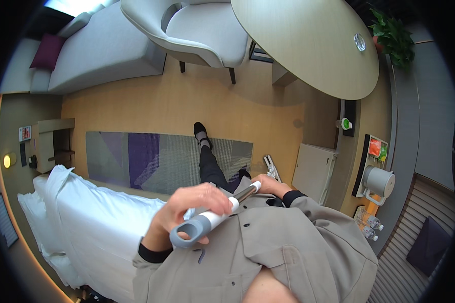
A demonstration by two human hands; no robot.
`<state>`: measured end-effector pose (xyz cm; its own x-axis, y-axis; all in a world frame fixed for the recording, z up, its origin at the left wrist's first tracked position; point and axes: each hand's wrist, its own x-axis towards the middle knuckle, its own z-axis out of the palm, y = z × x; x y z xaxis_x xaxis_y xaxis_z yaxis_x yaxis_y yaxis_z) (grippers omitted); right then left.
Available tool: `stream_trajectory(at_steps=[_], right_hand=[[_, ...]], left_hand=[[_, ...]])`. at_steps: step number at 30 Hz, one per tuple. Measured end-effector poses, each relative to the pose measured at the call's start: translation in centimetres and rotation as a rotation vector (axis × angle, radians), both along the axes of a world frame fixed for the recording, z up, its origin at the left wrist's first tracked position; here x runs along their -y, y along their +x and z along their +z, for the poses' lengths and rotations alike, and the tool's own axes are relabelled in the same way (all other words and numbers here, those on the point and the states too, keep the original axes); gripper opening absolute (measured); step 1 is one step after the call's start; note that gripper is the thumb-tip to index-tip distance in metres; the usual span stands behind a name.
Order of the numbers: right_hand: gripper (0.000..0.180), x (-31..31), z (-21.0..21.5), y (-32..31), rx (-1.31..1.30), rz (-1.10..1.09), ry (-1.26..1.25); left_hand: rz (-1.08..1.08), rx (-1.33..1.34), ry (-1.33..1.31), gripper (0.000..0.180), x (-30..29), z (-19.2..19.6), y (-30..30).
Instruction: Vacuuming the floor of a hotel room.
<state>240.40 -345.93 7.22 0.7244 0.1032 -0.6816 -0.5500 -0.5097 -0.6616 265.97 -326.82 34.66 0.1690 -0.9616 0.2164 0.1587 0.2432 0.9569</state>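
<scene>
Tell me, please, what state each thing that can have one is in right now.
Pole: held aslant, metal section exposed
Left hand: wrapped around the pole's white part
Right hand: at the pole's far white part, fingers mostly hidden
Wall lamp: lit
White bedding: rumpled
Patterned rug: flat on the floor
Chair: upright

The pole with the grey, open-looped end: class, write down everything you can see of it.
The slim, straight pole with the grey looped end has a grey, plastic-looking loop around an open hole, then a smooth white sleeve, a shiny, metal-looking shaft and a white collar. It slants from near left to far right, in front of the grey-beige buttoned jacket. The left hand wraps the sleeve; the right hand is at the collar, its grip partly hidden.
</scene>
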Motion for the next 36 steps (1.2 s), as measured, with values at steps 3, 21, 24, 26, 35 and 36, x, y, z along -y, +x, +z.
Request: stream_trajectory(at_steps=[3,21,24,26,35,36], right_hand=[[0.025,0.7,-0.4,2.7,0.057,-0.101,-0.024],[0.028,5.4,-2.7,10.7,-0.009,-1.001,0.023],[0.030,5.7,-2.5,11.0,0.124,-0.723,-0.196],[0.032,5.9,-2.5,11.2,0.214,-0.720,-0.221],[0.031,6.1,-3.4,11.3,0.253,-0.808,-0.232],[0.031,6.0,-3.3,11.1,0.271,-0.831,-0.232]], left_hand=[[-0.041,0.210,0.047,0.051,3.0,-2.8,13.3],[-0.049,1.365,1.284,0.068,31.3,-33.5,50.3],[-0.209,1.636,1.487,0.042,31.4,-36.8,54.5],[-0.295,1.767,1.532,0.041,31.7,-38.5,56.2],[-0.564,1.522,1.776,0.048,31.7,-42.7,55.8],[-0.605,1.469,1.762,0.050,30.7,-43.1,55.0]])
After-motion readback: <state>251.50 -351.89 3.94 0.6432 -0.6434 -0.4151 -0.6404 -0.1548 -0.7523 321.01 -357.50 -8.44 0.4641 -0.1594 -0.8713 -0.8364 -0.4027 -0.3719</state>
